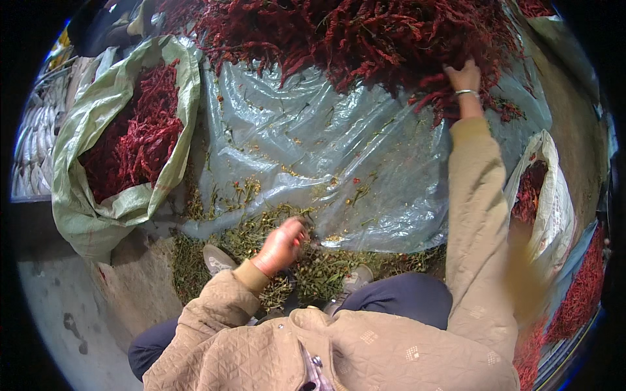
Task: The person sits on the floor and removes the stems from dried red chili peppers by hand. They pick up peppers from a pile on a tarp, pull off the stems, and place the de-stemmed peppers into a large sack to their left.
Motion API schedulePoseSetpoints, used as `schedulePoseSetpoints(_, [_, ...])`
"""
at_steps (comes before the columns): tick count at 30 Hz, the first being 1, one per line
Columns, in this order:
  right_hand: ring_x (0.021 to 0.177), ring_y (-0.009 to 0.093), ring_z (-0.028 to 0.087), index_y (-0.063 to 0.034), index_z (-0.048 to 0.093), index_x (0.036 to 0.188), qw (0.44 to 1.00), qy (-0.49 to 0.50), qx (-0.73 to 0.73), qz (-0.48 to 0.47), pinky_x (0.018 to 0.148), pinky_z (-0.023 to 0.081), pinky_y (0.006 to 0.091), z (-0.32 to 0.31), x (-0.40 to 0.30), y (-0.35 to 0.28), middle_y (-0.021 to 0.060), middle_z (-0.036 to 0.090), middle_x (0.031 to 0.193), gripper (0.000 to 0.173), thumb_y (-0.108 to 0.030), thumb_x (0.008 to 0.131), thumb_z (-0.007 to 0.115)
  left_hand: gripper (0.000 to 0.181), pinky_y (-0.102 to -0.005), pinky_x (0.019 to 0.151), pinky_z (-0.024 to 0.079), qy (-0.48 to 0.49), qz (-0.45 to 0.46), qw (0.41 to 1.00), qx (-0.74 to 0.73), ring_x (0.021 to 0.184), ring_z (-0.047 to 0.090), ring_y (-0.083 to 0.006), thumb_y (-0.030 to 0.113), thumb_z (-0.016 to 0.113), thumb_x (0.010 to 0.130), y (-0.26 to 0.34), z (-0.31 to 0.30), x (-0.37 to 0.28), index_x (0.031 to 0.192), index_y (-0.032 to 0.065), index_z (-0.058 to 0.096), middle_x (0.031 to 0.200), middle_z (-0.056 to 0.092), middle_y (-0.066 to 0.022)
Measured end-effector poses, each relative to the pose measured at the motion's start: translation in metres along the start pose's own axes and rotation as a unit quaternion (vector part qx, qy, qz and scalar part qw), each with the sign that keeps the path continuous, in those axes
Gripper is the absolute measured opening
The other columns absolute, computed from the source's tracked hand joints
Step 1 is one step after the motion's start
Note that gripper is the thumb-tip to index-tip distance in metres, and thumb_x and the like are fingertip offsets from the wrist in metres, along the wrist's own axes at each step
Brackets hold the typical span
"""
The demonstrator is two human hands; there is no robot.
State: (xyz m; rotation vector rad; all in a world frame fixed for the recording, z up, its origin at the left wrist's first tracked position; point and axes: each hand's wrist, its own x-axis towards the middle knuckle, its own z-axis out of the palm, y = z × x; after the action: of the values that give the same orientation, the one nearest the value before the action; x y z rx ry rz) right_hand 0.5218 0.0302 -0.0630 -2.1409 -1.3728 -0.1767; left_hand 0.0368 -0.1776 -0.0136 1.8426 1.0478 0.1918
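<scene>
My right hand (465, 80), with a metal bangle at the wrist, reaches into the near right edge of a large heap of dried red chillies (352, 39). Its fingers are lost among the pods, so their grip is hidden. Closer to my body, my left hand (281, 247) is half curled and blurred over a pile of green stems (323, 278). A speck of red shows by its fingers, but whether it holds anything is unclear. Between the hands spreads a clear plastic sheet (313, 161), strewn with stem bits and yellow seeds.
At left stands an open pale green woven sack (63, 190) with red chillies inside. A smaller white sack (560, 215) with chillies is at right. More red chillies (579, 288) lie at the lower right. My shoes (218, 259) rest among the stems.
</scene>
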Motion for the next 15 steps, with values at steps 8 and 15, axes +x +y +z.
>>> schedulePoseSetpoints(8, [0.084,0.041,0.049,-0.0051,0.051,0.098,0.948,-0.273,0.149,-0.073,0.073,0.04,0.0449,0.01,-0.197,-0.099,0.0226,0.049,0.087,0.032,-0.006,0.067,0.055,0.01,-0.0214,0.047,0.036,0.139,-0.21,0.937,-0.244,0.054,0.042,-0.0043,0.01,0.058,0.081,0.011,-0.043,0.079,0.08,0.0018,0.052,0.061,0.048,0.0021])
schedulePoseSetpoints(15, [0.093,0.037,0.05,-0.0083,0.052,0.109,0.912,-0.311,0.253,-0.089,0.082,0.042,0.0383,-0.083,-0.224,-0.107,0.0189,0.048,0.106,0.044,-0.007,0.067,0.064,0.013,-0.0226,0.039,0.035,0.058,-0.247,0.937,-0.241,0.045,0.043,-0.0066,0.012,0.062,0.078,-0.015,0.013,0.1,0.077,0.0035,0.052,0.058,0.048,0.0019])
